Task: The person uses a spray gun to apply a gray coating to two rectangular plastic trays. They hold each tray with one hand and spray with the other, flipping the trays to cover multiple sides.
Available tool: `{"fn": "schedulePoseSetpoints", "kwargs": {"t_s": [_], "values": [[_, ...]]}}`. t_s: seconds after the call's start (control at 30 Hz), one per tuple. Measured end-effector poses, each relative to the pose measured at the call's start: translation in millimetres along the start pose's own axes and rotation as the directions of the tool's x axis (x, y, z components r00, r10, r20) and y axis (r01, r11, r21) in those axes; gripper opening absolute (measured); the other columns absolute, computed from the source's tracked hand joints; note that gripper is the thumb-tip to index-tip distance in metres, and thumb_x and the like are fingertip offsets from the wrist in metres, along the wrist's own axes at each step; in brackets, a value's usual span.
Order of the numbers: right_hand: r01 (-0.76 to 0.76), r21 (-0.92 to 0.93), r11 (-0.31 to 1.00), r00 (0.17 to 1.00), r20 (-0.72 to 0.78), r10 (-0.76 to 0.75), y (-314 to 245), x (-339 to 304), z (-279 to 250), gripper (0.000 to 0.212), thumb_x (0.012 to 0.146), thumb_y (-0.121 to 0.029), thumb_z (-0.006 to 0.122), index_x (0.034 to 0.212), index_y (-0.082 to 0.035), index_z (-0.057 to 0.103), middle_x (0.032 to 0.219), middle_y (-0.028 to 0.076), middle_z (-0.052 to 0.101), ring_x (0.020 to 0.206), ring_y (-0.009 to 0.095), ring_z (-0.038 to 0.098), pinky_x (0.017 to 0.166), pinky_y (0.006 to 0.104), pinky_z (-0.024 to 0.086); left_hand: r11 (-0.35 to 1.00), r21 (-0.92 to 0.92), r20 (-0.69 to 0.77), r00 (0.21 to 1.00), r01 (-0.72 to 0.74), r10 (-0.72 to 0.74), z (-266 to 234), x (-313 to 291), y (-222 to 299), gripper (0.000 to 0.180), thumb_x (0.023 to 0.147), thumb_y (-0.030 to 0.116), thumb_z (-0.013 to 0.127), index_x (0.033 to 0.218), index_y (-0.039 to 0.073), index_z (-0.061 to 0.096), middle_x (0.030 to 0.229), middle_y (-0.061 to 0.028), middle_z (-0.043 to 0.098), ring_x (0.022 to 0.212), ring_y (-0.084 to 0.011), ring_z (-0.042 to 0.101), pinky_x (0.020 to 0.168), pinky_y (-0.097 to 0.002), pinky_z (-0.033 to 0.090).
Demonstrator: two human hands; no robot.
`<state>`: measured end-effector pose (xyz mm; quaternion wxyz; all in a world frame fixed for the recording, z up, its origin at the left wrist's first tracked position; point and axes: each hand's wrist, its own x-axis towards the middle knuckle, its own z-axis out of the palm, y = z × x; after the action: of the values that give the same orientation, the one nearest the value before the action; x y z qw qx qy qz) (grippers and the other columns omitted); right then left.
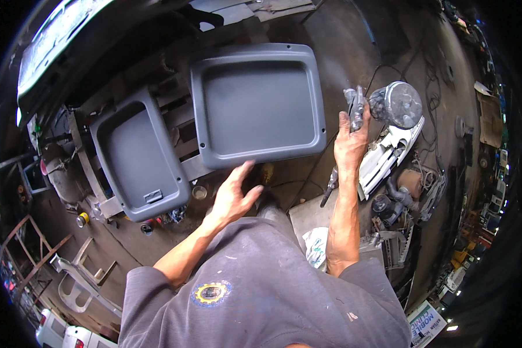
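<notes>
My right hand (351, 142) is wrapped round the grip of a spray gun (356, 107) with a round, paint-stained cup (405, 104). The gun stands to the right of a large grey tray-shaped panel (315, 104), apart from it. This panel has a raised rim, rounded corners and small dark holes. By its lower edge is my left hand (235, 196), holding nothing, fingers and thumb spread; whether a fingertip touches the rim I cannot tell. A smaller grey panel (169, 156) with a recessed middle lies tilted to the left.
Slatted supports (185, 136) show beneath the panels. A white slotted part (385, 159) and a heap of metal parts (400, 200) lie to the right. Dark hoses (432, 110) run over the floor there. Left are a small can (83, 219) and a metal frame (78, 284).
</notes>
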<state>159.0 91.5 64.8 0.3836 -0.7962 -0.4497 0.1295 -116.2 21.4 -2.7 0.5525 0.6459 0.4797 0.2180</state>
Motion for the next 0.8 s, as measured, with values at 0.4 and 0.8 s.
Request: {"fn": "schedulePoseSetpoints", "kwargs": {"t_s": [0.4, 0.8], "values": [[0.161, 0.231, 0.96, 0.882, 0.402, -0.245, -89.5, -55.0, 61.0, 0.066, 0.093, -0.039, 0.06, 0.146, -0.014, 0.032, 0.138, 0.019, 0.051, 0.12, 0.035, 0.057, 0.098, 0.0407, 0.047, 0.781, 0.314, 0.175, 0.776, 0.54, -0.606, -32.1, -97.3, -132.2, 0.052, 0.082, 0.033, 0.066, 0.124, 0.003, 0.06, 0.118, -0.0217, 0.064, 0.112, -0.0361, 0.06, 0.097, -0.0418, 0.047], [-0.026, 0.201, 0.979, 0.964, 0.266, -0.029, -39.9, -23.4, -6.1, 0.066, 0.092, -0.037, 0.062, 0.144, -0.005, 0.036, 0.14, 0.017, 0.049, 0.131, 0.027, 0.045, 0.109, 0.0383, 0.036, 0.776, 0.231, 0.132, 0.772, 0.587, -0.622, -28.1, -108.8, -180.5, 0.047, 0.088, 0.036, 0.059, 0.12, 0.002, 0.063, 0.119, -0.0243, 0.063, 0.113, -0.0383, 0.059, 0.098, -0.0421, 0.045]]}}
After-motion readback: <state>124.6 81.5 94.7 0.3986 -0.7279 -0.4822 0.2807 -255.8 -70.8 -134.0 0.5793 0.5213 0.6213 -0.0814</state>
